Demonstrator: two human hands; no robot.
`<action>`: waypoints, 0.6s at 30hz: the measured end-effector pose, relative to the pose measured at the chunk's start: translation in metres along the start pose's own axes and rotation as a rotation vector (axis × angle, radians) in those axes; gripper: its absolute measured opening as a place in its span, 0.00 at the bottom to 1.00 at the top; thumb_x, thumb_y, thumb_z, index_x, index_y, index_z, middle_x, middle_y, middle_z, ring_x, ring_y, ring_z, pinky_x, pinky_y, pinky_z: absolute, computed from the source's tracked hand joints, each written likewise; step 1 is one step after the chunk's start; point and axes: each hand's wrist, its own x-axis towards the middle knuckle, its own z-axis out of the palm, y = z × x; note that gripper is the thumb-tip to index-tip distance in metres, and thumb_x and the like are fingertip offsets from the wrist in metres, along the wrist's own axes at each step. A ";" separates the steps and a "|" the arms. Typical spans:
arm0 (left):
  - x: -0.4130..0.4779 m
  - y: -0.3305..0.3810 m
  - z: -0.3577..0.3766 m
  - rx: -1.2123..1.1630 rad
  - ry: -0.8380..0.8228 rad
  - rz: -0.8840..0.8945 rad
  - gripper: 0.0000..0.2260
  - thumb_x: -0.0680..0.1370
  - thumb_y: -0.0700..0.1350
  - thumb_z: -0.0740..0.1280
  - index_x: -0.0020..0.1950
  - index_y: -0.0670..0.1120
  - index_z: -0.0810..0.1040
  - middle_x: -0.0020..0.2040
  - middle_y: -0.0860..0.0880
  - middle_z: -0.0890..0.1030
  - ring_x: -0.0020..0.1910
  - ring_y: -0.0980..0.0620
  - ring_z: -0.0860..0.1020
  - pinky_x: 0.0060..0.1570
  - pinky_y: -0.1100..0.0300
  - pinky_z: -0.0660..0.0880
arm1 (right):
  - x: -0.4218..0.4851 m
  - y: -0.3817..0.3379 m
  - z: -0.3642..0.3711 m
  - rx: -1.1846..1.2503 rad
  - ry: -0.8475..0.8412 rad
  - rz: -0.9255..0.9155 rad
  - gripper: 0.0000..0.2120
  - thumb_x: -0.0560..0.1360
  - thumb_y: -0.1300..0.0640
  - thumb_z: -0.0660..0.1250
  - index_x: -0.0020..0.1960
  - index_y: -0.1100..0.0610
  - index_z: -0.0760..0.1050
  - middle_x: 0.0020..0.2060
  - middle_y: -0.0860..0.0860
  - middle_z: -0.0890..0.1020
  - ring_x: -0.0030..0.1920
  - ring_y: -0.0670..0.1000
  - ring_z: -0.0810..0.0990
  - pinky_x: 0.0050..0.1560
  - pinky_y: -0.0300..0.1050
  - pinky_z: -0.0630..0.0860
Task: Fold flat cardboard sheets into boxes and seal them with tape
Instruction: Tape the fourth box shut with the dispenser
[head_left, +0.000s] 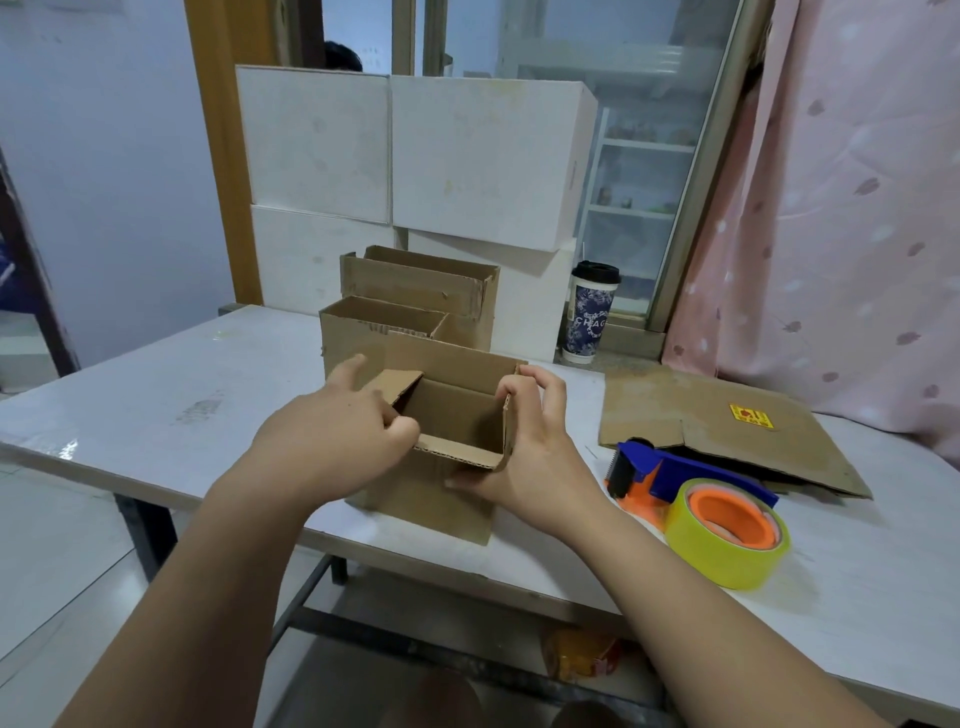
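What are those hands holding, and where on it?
The cardboard box: the left hand pinches its left top flap, and the right hand grips its right edge.

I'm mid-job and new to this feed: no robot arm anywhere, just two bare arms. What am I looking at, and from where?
There is no machine here. The single picture comes from a wide-angle camera worn on a person's head, looking forward and down at their bare hands. The left hand and right hand hold opposite sides of an open brown cardboard box standing on the white table. The right fingers curl over its top edge. To the right lie a blue and orange tape dispenser with a yellow tape roll, and a flat brown cardboard sheet. Behind stand a nearer open cardboard box and a farther open cardboard box.
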 end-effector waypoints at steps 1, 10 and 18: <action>0.000 0.001 0.000 0.001 0.004 -0.032 0.15 0.78 0.56 0.53 0.56 0.59 0.77 0.77 0.48 0.51 0.65 0.47 0.71 0.50 0.57 0.71 | 0.000 0.002 0.000 0.031 0.010 0.009 0.37 0.61 0.50 0.81 0.59 0.49 0.60 0.68 0.47 0.53 0.52 0.44 0.68 0.54 0.33 0.68; 0.007 0.011 0.021 -0.551 0.246 -0.009 0.22 0.79 0.57 0.58 0.70 0.49 0.71 0.67 0.52 0.74 0.64 0.53 0.71 0.56 0.63 0.64 | 0.004 0.024 -0.018 0.083 0.041 0.133 0.34 0.64 0.53 0.79 0.55 0.48 0.56 0.59 0.49 0.63 0.52 0.46 0.67 0.46 0.34 0.64; 0.060 0.060 0.047 -0.553 0.189 0.097 0.33 0.76 0.60 0.65 0.75 0.45 0.62 0.73 0.48 0.65 0.71 0.51 0.64 0.69 0.55 0.63 | 0.032 0.069 -0.053 0.027 0.055 0.291 0.33 0.65 0.58 0.79 0.55 0.51 0.56 0.49 0.50 0.72 0.46 0.53 0.73 0.35 0.42 0.67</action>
